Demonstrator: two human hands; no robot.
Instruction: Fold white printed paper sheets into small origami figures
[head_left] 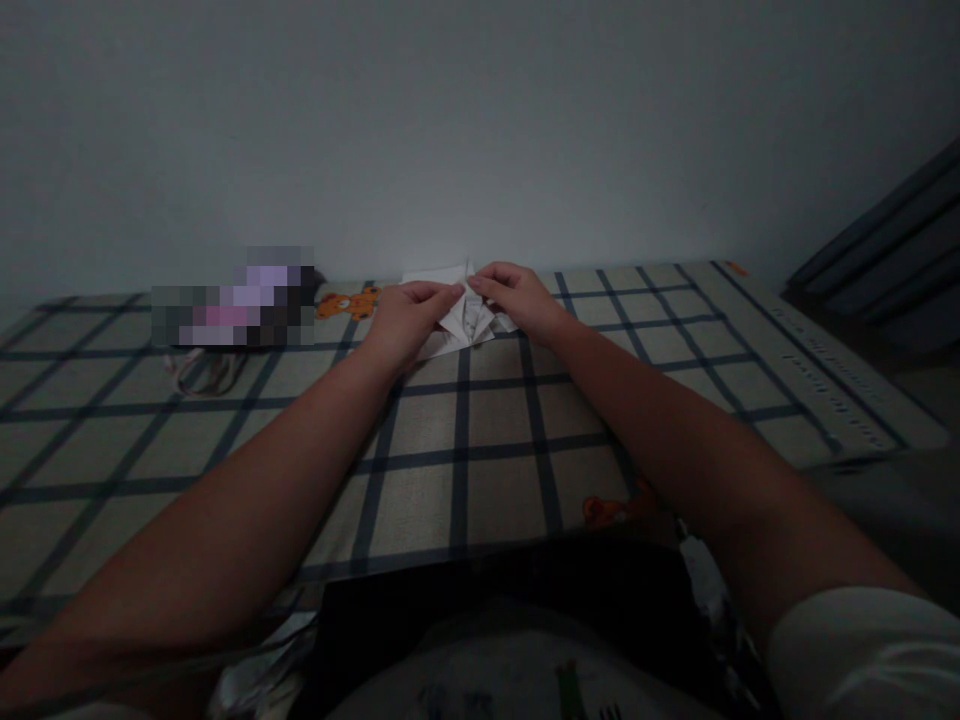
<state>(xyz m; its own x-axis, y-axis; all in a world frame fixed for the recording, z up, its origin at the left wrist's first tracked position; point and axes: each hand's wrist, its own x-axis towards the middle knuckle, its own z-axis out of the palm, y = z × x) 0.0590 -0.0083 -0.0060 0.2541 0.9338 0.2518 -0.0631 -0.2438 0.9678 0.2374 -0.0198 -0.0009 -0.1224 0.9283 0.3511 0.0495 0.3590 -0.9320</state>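
Note:
A small piece of folded white paper (pixel 470 318) with creased, pointed flaps is held between my two hands over the table. My left hand (pixel 411 312) pinches its left side between thumb and fingers. On the opposite side, my right hand (pixel 519 297) has its thumb and index finger closed at the paper's upper edge. The fingertips of both hands nearly meet at the top. Beneath and behind the folded piece lies more white paper (pixel 433 273), partly covered by my hands.
A checked tablecloth (pixel 495 470) with orange bear prints covers the table, which reaches a plain wall (pixel 480 130). At the left lies a blurred purple and pink object (pixel 244 305) with a pale cable (pixel 202 375) before it. Dark folded fabric (pixel 892 250) is at far right.

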